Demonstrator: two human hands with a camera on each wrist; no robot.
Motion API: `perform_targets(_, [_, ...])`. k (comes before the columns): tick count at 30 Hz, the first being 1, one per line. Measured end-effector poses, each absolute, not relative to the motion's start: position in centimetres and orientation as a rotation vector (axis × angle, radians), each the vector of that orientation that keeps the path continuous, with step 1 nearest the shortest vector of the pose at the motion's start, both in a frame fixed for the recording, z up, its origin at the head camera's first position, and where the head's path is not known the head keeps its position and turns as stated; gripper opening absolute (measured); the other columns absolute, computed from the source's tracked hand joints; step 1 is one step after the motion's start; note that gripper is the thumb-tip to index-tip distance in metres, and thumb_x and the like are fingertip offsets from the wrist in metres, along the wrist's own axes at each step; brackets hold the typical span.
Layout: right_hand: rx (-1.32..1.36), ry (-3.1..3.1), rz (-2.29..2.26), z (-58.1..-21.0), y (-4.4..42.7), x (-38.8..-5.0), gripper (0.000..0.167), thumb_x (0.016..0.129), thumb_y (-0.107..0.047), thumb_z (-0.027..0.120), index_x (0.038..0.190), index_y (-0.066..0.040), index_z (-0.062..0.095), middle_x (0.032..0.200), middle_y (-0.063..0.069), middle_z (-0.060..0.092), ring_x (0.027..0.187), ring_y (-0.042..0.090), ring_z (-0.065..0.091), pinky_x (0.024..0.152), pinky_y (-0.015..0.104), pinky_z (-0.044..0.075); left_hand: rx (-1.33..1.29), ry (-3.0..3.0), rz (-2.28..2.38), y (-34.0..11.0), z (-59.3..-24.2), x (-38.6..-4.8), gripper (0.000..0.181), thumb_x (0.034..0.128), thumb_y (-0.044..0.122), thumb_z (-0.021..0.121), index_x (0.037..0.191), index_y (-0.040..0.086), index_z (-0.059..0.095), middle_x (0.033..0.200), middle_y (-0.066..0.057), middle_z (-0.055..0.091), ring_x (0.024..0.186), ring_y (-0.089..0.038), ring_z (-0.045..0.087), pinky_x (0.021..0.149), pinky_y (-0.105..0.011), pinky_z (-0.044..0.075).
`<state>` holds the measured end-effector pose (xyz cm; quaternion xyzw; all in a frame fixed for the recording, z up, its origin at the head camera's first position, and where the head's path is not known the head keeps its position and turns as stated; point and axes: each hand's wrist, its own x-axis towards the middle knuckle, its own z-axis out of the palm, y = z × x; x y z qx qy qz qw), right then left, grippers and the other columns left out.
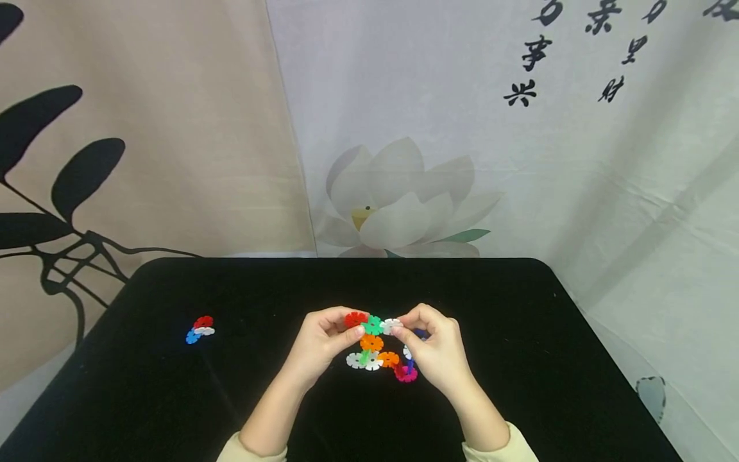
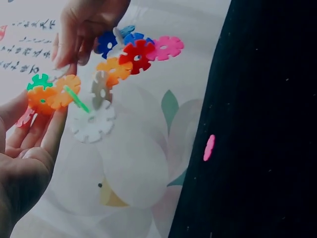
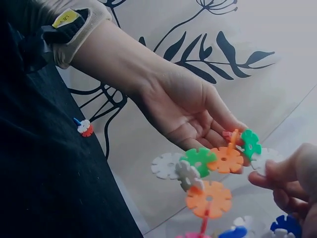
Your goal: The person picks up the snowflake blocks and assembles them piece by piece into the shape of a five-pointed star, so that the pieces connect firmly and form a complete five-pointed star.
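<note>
Both hands hold up a joined chain of notched plastic snowflake discs [image 1: 371, 343] above the black table. My left hand [image 1: 323, 339] pinches the red disc [image 1: 355, 318] at one end of the top row. A green disc [image 1: 373, 325] links it to a white disc [image 1: 390, 326], which my right hand [image 1: 437, 350] pinches between thumb and fingers. Below, orange, white and green discs hang in a row, leading to a magenta disc [image 1: 407, 374]. In the left wrist view, blue discs [image 2: 107, 45] belong to the same chain. The right hand partly hides that side in the head view.
On the left of the black table [image 1: 260, 289] lies a small joined cluster of red, white and blue discs [image 1: 203, 331]. A single pink disc [image 2: 209, 148] lies on the black surface in the left wrist view. Behind the table hangs a printed curtain [image 1: 404, 96].
</note>
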<state>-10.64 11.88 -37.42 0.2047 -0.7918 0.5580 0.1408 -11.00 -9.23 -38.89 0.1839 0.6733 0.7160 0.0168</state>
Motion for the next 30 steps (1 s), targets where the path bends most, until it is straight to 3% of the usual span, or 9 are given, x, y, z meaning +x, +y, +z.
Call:
perform_targets(12, [0.522, -2.265, 1.546, -37.8, 11.7, -10.6, 0.017, 0.079, 0.0, 0.076, 0.084, -0.011, 0.065, 0.085, -0.003, 0.072, 0.078, 0.009, 0.068, 0.065, 0.03, 0.056, 0.554, 2.18, 2.208, -8.2, -39.7, -11.1, 0.019, 0.0882, 0.007, 0.069, 0.105, -0.003, 0.068, 0.1, -0.014, 0.07, 0.089, -0.023, 0.067, 0.08, -0.033, 0.054])
perform_targets(19, [0.495, -2.251, 1.324, -37.6, 11.4, -10.4, 0.017, 0.08, -0.003, 0.076, 0.093, -0.01, 0.067, 0.084, -0.004, 0.071, 0.068, 0.004, 0.062, 0.058, 0.024, 0.053, 0.62, 2.145, 2.256, -7.9, -39.7, -11.1, 0.018, 0.0863, 0.003, 0.07, 0.103, -0.003, 0.067, 0.102, -0.015, 0.069, 0.091, -0.024, 0.068, 0.08, -0.035, 0.054])
perform_targets(23, [0.398, -2.199, 1.509, -37.6, 10.9, -10.0, 0.018, 0.083, -0.005, 0.074, 0.1, -0.006, 0.068, 0.088, -0.001, 0.071, 0.072, 0.008, 0.065, 0.067, 0.026, 0.055, 0.62, 2.134, 2.298, -7.5, -39.8, -10.9, 0.017, 0.085, 0.002, 0.071, 0.101, -0.004, 0.067, 0.102, -0.015, 0.07, 0.091, -0.023, 0.068, 0.08, -0.035, 0.053])
perform_targets(30, [0.25, -2.046, 1.902, -38.3, 10.0, -9.6, 0.027, 0.089, -0.005, 0.067, 0.115, -0.001, 0.066, 0.107, 0.008, 0.07, 0.098, 0.018, 0.067, 0.084, 0.027, 0.05, 0.583, 2.173, 2.432, -6.7, -40.1, -10.7, 0.017, 0.0818, -0.002, 0.073, 0.098, -0.005, 0.068, 0.103, -0.017, 0.069, 0.095, -0.022, 0.068, 0.082, -0.034, 0.052])
